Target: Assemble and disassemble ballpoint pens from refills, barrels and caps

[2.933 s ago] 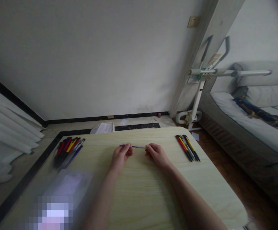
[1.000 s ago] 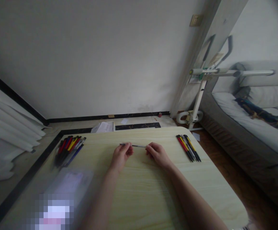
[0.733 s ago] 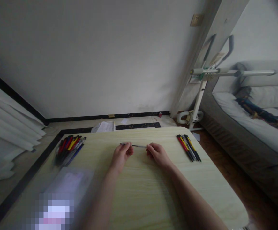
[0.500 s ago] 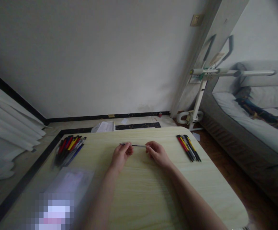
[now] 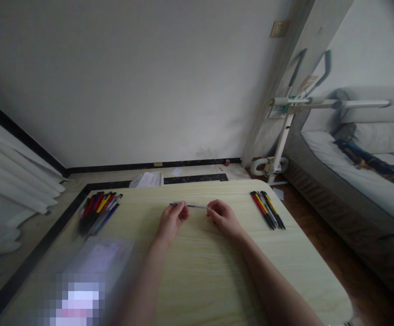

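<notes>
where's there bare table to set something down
Free: pale grained tabletop between the forearms, and right of them, short of the multicoloured pen row. Crowded: where the left hand and right hand hold a thin greyish rod; leftward, a multicoloured pen pile and translucent pouch.

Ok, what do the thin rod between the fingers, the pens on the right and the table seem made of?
Thin rod: perhaps plastic, slim and greyish with a darker stretch; too small to confirm.
Pens on the right: probably plastic, given their even red, yellow and black colouring.
Table: pale wood-grain top, smooth-looking; laminate or real wood, can't tell.
</notes>
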Tool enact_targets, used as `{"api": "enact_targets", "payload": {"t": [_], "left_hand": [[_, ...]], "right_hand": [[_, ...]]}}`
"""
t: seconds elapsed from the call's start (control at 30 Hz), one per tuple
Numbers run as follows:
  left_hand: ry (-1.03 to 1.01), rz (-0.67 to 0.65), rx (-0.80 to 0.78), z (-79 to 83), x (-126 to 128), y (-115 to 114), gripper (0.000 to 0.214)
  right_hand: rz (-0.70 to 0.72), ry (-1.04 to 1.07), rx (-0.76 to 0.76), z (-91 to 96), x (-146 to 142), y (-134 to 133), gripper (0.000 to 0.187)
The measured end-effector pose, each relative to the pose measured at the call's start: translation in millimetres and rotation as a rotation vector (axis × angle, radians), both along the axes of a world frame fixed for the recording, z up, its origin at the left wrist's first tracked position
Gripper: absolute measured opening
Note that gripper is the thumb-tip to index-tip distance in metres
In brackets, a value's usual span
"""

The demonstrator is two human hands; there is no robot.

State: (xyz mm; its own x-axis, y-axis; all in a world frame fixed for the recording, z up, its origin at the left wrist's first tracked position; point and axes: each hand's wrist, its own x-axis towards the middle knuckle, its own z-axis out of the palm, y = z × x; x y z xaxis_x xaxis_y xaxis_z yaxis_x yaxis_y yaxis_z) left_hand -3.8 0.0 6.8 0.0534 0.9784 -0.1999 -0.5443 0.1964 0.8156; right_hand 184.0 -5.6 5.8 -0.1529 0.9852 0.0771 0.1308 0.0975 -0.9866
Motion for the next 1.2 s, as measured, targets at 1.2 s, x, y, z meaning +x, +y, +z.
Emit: {"api": "enact_targets", "payload": {"t": [1.2], "left_hand": [[0.055, 0.014, 0.002, -0.2, 1.8, -0.5, 0.025]], "right_hand": [[0.002, -0.103, -0.027, 7.5, -0.8, -3.4, 0.032]]}}
